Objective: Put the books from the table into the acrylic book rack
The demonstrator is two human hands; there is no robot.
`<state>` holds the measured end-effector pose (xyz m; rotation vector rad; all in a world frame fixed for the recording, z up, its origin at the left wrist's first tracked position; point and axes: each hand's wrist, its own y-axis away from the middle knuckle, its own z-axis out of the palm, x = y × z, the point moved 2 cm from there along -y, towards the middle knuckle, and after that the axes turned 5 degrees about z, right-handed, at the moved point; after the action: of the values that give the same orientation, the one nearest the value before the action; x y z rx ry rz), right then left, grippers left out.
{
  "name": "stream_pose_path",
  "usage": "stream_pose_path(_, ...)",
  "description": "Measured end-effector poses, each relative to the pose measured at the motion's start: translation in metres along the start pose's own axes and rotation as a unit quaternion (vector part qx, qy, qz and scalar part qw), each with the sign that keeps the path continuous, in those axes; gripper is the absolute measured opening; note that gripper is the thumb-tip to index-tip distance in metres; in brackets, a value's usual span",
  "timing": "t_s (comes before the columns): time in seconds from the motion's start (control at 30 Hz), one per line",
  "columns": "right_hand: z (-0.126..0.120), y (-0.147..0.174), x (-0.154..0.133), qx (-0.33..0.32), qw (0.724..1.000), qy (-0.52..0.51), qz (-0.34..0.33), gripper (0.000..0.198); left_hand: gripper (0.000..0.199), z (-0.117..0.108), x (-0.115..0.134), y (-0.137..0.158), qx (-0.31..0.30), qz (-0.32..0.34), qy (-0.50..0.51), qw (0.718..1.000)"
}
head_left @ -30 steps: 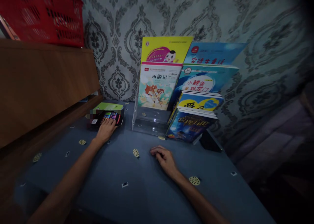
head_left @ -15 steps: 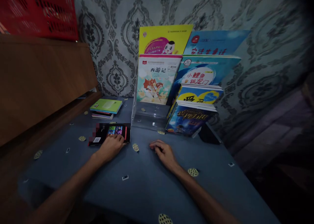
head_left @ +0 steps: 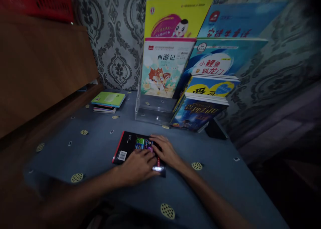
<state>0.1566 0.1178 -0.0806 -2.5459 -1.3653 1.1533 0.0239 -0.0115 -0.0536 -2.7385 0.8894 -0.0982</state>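
Note:
A black book (head_left: 131, 145) with a red spine edge, a barcode and small colour pictures lies back cover up at the front middle of the table. Across its near right part lies my left hand (head_left: 139, 165), fingers bent over the cover and thumb along the near edge; it grips the book. My right hand (head_left: 167, 150) holds the far right edge, its thumb on the cover and its fingers at the rim. The undersides of both hands are hidden.
Behind stands a clear acrylic rack (head_left: 150, 117) with several upright books, among them a white one (head_left: 165, 68) and a dark blue one (head_left: 198, 115). A small book stack (head_left: 107, 101) lies at the back left, near a wooden cabinet (head_left: 50, 75) bearing a red basket (head_left: 50, 3).
The black book has come right and nearer with my left hand, away from the small stack. My right hand has moved onto its far right edge. The view has shifted closer.

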Motion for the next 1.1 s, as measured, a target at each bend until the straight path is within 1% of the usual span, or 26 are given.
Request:
stream_pose_path(0.07,0.003,0.001,0.001,-0.005,1.0,0.026,-0.007,0.034,0.042,0.003,-0.013,0.001,0.003,-0.029,0.005,1.0)
stream_pose_path(0.2,0.006,0.001,0.0,-0.02,0.998,0.056,-0.01,0.036,0.044,0.008,-0.045,0.009,-0.014,-0.094,-0.025,0.995)
stream_pose_path(0.27,0.005,0.002,0.0,-0.028,0.997,0.066,-0.006,0.037,0.043,0.006,-0.064,0.017,-0.021,-0.138,-0.035,0.99)
stream_pose_path(0.37,0.003,0.002,-0.001,-0.034,0.996,0.077,-0.003,0.037,0.041,0.0,-0.088,0.031,-0.014,-0.21,-0.044,0.977)
stream_pose_path(0.43,0.001,0.002,-0.004,-0.036,0.996,0.082,-0.003,0.036,0.04,-0.003,-0.097,0.037,-0.007,-0.232,-0.043,0.972)
stream_pose_path(0.57,0.006,-0.003,-0.025,-0.046,0.993,0.112,-0.012,0.034,0.039,-0.003,-0.101,0.041,0.01,-0.232,-0.037,0.972)
stream_pose_path(0.63,0.017,-0.008,-0.041,-0.073,0.99,0.114,-0.043,0.034,0.04,-0.003,-0.1,0.041,0.016,-0.228,-0.039,0.973)
stream_pose_path(0.7,0.029,-0.012,-0.055,-0.102,0.987,0.1,-0.075,0.039,0.04,-0.003,-0.1,0.041,0.019,-0.225,-0.041,0.973)
stream_pose_path(0.77,0.037,-0.015,-0.061,-0.11,0.987,0.087,-0.082,0.045,0.041,-0.003,-0.1,0.041,0.019,-0.22,-0.043,0.974)
stream_pose_path(0.87,0.036,-0.012,-0.052,-0.101,0.99,0.08,-0.056,0.052,0.042,-0.003,-0.101,0.041,0.015,-0.22,-0.046,0.974)
stream_pose_path(1.0,0.015,0.008,-0.025,-0.076,0.994,0.081,0.004,0.055,0.041,-0.001,-0.101,0.042,0.011,-0.231,-0.046,0.972)
stream_pose_path(1.1,0.001,0.022,-0.014,-0.064,0.995,0.078,0.02,0.054,0.04,-0.002,-0.102,0.041,0.006,-0.24,-0.043,0.97)
